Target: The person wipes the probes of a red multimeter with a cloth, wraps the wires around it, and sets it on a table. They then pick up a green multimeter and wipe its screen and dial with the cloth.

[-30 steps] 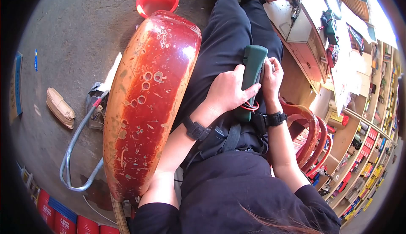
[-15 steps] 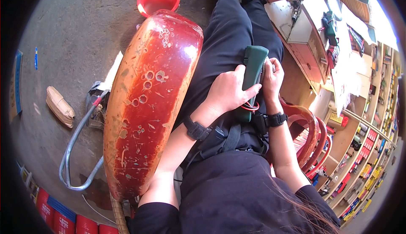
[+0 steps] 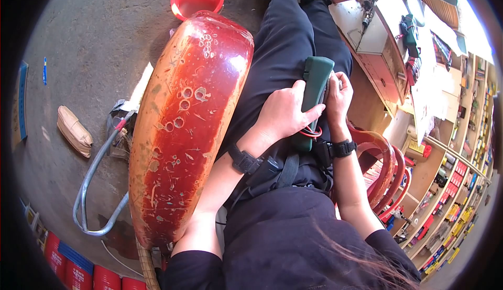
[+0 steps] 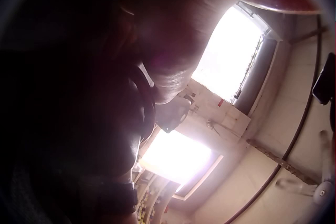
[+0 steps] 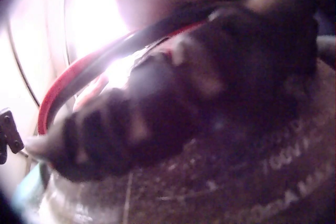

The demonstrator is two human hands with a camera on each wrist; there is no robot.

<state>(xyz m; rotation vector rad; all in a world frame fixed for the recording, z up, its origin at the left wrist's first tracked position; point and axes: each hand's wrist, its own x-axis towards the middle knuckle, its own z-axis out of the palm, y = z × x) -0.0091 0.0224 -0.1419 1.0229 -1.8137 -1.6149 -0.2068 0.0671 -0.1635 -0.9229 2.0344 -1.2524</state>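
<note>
In the head view my left hand point(image 3: 283, 113) grips a green-cased multimeter point(image 3: 316, 80) over the lap, thumb along its near side. My right hand point(image 3: 339, 99) is at the meter's right side, fingers and thumb curled in a pinch at its face; the part between them is hidden. Red and black test leads point(image 3: 313, 132) loop out near the meter's lower end. The right wrist view shows printed voltage markings on the meter face point(image 5: 286, 169) behind a dark ribbed plug point(image 5: 134, 124), with a red lead point(image 5: 50, 100) above. The left wrist view is mostly dark, with my left hand point(image 4: 176, 74) near the centre.
A scratched red-orange curved piece point(image 3: 191, 117), like a chair arm, stands close on the left. Beyond it are a red basin point(image 3: 197, 1), a bent metal tube point(image 3: 97, 185) and a brown packet point(image 3: 74, 131). A desk point(image 3: 369, 44) and stocked shelves point(image 3: 450, 185) line the right.
</note>
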